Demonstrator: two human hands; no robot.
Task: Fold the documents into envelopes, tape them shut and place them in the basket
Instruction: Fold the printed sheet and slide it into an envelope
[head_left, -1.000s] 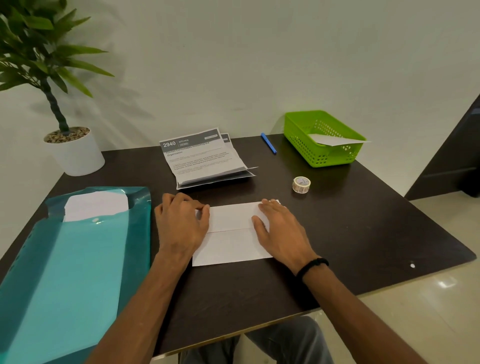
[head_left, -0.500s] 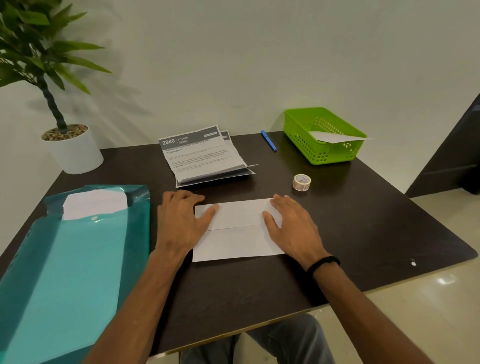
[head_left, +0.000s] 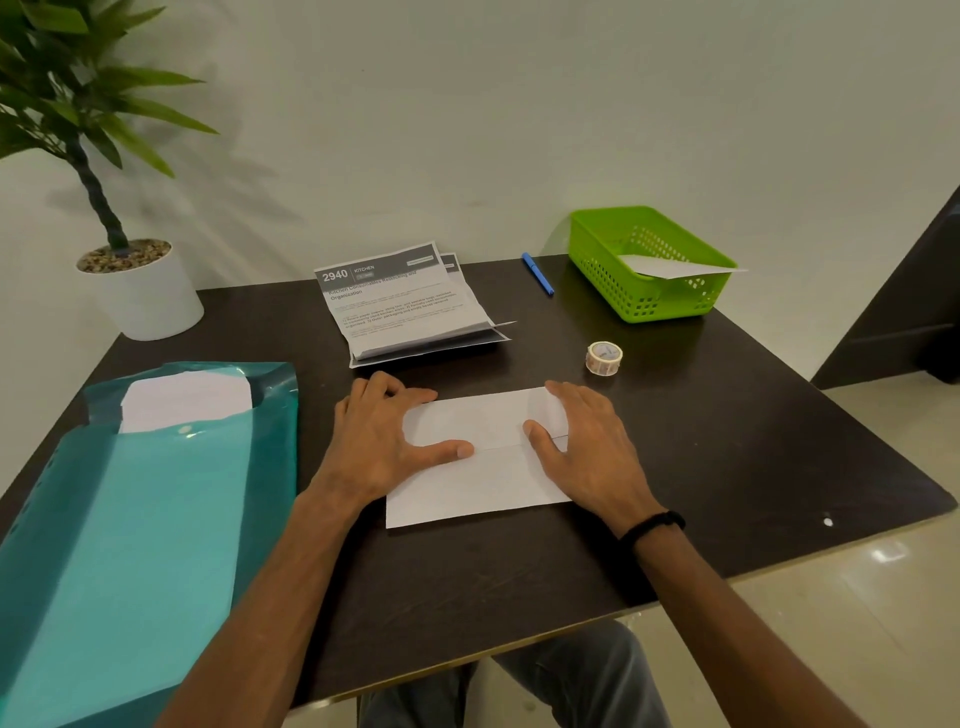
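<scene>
A white folded document (head_left: 480, 470) lies flat on the dark table (head_left: 727, 441) in front of me, its top flap folded down to a crease across the middle. My left hand (head_left: 379, 439) lies flat on its left end, thumb on the crease. My right hand (head_left: 589, 447) presses its right end, fingers spread. A stack of printed documents (head_left: 402, 304) headed "2940" sits behind. A roll of tape (head_left: 603, 358) stands to the right. The green basket (head_left: 649, 301) at the back right holds one white folded sheet (head_left: 675, 266).
A teal plastic folder (head_left: 130, 519) with white paper sticking out covers the left of the table. A potted plant (head_left: 137, 291) stands at the back left corner. A blue pen (head_left: 537, 274) lies next to the basket. The table's edge is near my lap.
Both hands have slid outward along the folded sheet, from near its middle to its two ends. The flap now lies flat.
</scene>
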